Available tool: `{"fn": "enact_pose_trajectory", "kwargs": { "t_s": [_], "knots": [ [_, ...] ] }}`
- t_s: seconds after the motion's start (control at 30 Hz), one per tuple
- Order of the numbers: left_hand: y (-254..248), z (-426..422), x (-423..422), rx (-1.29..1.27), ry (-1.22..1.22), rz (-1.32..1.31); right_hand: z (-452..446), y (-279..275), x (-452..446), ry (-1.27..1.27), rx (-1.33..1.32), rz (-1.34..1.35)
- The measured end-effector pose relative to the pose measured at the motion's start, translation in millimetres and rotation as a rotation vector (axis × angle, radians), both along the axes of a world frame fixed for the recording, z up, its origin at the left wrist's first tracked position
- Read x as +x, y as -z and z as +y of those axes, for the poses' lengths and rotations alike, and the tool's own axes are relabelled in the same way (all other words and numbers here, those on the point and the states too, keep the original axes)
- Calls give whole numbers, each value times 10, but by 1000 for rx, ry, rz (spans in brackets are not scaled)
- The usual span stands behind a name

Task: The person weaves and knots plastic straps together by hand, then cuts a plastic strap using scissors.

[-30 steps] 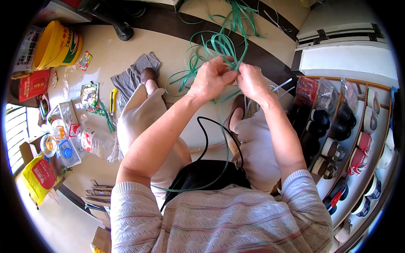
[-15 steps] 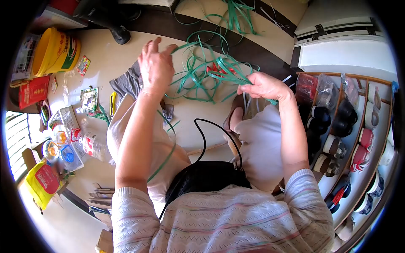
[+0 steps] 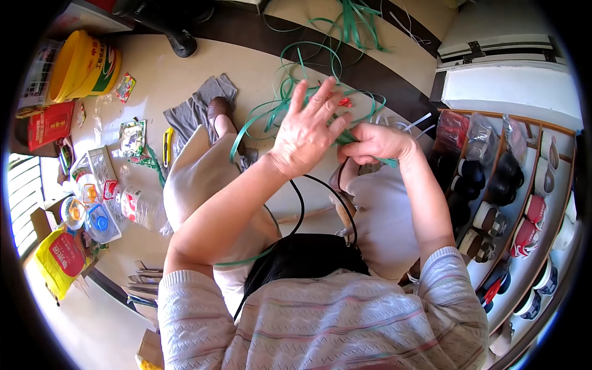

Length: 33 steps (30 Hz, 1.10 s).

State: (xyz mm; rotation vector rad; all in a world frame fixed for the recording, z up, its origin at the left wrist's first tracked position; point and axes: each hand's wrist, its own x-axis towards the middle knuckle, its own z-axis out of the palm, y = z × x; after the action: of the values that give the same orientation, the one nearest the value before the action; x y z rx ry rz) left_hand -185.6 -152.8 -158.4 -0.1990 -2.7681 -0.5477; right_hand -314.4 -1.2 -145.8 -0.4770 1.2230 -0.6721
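Note:
My right hand [image 3: 377, 143] is closed around a bunch of green plastic straps [image 3: 388, 162], and a short end pokes out below its fingers. Close beside it, my left hand [image 3: 308, 128] has its fingers spread, the thumb near the right hand's grip. Whether any strap touches the left palm is hidden. Loops of the same strap trail over the floor beyond both hands, with a bit of red [image 3: 344, 102] among them. A black bag [image 3: 302, 259] rests at my lap, its thin cord looping up between my knees.
More green straps [image 3: 354, 24] lie farther off. On the left are a yellow bucket [image 3: 86, 66], a grey cloth [image 3: 196, 108], a yellow cutter [image 3: 168, 147], plastic bottles [image 3: 102, 223] and a yellow bag [image 3: 60, 262]. A shoe rack [image 3: 502, 246] stands at right.
My left hand has swung right, from the far side of the loops to beside the right hand. The right hand keeps its grip, slightly lower, and the loops are drawn closer together.

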Motion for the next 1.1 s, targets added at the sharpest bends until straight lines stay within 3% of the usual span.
{"fn": "enact_pose_trajectory", "kwargs": {
  "t_s": [0.17, 0.27, 0.37, 0.47, 0.6, 0.63, 0.73, 0.83, 0.93, 1.1],
  "knots": [
    [86, -122, 9, 123, 65, -438, 79, 64, -114, -100, -23, -49],
    [86, -89, 46, 188, 93, -619, 107, 236, -176, -238, -26, 119],
    [75, -72, 44, 172, 147, -838, 51, 289, -70, -495, -157, 675],
    [82, -75, 54, 175, 175, -861, 42, 319, 132, -404, -356, 944],
    [127, -161, -44, 231, 233, -825, -64, 201, 308, -241, -289, 874],
    [143, -217, -74, 256, 258, -783, -31, 258, 298, -96, -430, 892],
    [15, -454, -125, 461, 202, -571, -49, 95, 150, -74, -278, 789],
    [-154, -643, -190, 535, 4, -779, -9, 60, 111, 185, -240, 538],
    [-113, -686, -188, 1000, -124, -836, -26, 56, 121, 350, -187, 268],
    [-109, -564, -193, 1363, -128, -598, -87, 21, 145, 431, -225, 53]
  ]
}}
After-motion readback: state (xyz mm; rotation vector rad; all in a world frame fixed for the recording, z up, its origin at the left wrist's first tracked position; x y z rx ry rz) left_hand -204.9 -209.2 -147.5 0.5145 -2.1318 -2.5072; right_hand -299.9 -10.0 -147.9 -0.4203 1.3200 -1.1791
